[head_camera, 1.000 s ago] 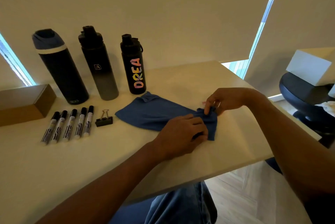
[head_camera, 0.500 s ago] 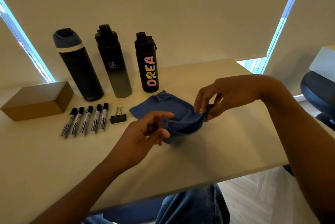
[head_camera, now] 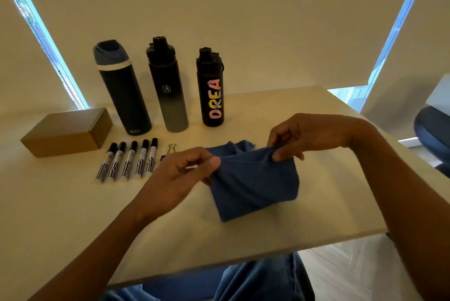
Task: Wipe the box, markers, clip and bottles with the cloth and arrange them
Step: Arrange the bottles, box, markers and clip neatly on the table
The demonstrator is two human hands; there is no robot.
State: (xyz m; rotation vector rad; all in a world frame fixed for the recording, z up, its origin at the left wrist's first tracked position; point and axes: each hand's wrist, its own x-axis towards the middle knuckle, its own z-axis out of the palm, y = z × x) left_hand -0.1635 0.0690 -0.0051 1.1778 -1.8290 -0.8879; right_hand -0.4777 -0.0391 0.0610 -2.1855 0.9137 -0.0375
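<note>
Both hands hold the blue cloth stretched above the table. My left hand pinches its left corner and my right hand pinches its right corner, while the lower part hangs down to the tabletop. Three dark bottles stand in a row at the back: a blue-capped one, a black-to-grey one and one lettered DREA. Several markers lie side by side in front of them. A brown cardboard box sits at the left. The binder clip is partly hidden behind my left hand.
The beige table ends at a near edge over my lap and at a right edge near a dark chair. Closed blinds fill the wall behind the bottles.
The cloth lay on the table under both hands; now it is lifted and pulled taut between them. My left hand shifted left, my right hand rose, and the view turned left.
</note>
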